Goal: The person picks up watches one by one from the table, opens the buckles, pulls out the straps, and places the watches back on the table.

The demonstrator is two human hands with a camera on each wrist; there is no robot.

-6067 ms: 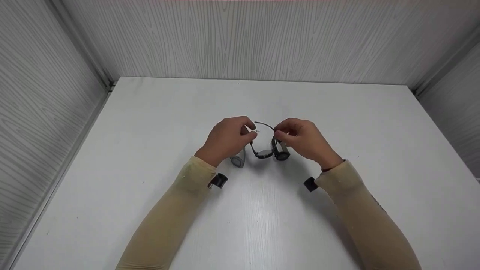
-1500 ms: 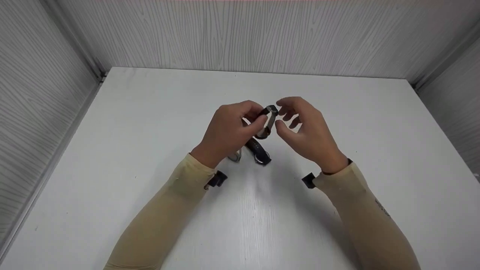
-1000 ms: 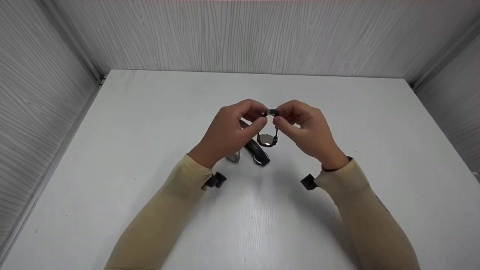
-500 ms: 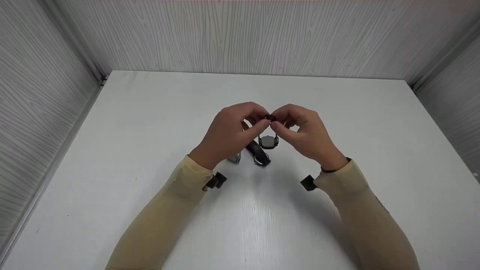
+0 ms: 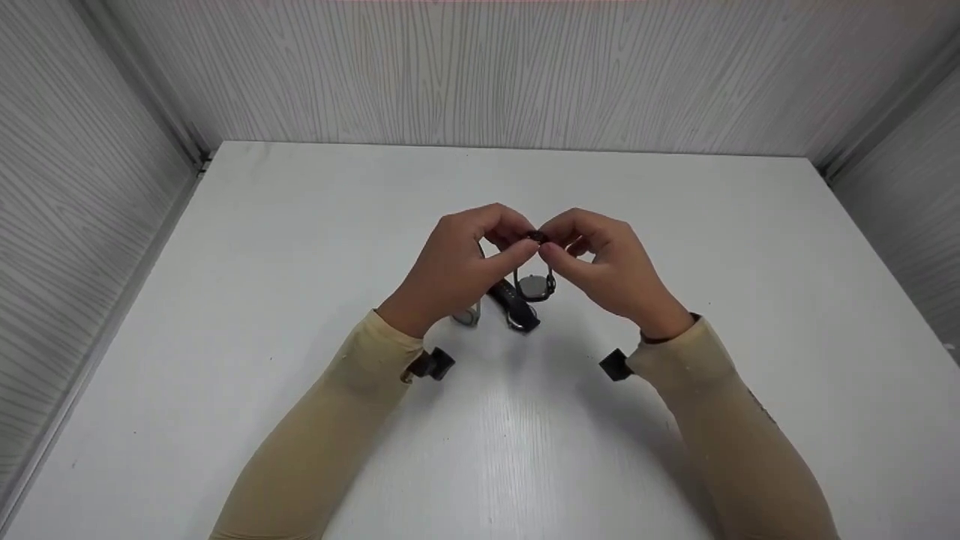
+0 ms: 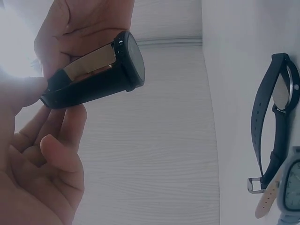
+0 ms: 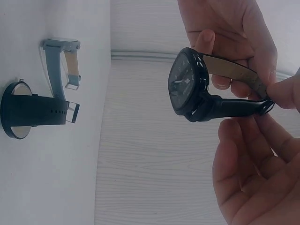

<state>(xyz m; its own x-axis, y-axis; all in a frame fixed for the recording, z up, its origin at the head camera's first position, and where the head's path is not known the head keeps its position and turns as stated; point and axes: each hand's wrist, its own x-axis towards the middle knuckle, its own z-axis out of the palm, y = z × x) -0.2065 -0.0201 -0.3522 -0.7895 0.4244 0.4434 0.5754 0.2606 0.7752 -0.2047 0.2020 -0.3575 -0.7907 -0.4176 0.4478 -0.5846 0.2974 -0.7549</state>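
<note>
A black wristwatch (image 7: 188, 80) with a tan-lined strap hangs in the air between both hands, its dial facing down and away from them. My left hand (image 5: 465, 251) pinches the strap near the buckle (image 7: 266, 107), thumb and fingers at its top. From the other side my right hand (image 5: 600, 251) pinches the same spot, the fingertips of both hands meeting there. The strap forms a loop, its ends together at the fingers. Beneath, on the table, lies another black-strapped watch (image 5: 516, 306), with a grey watch (image 5: 466, 315) close at its left, partly hidden behind my left hand.
The white table (image 5: 495, 435) bears both loose watches near its middle. Wood-grained panels (image 5: 480, 75) stand along its back and sides. A small black camera (image 5: 616, 365) sits at my right wrist, another camera (image 5: 433, 363) at my left.
Earliest, the hands held a watch with its strap undone. At 1.5 seconds ago my right hand was off the held watch; it then pinched the strap, and the case swung down. Little moved since.
</note>
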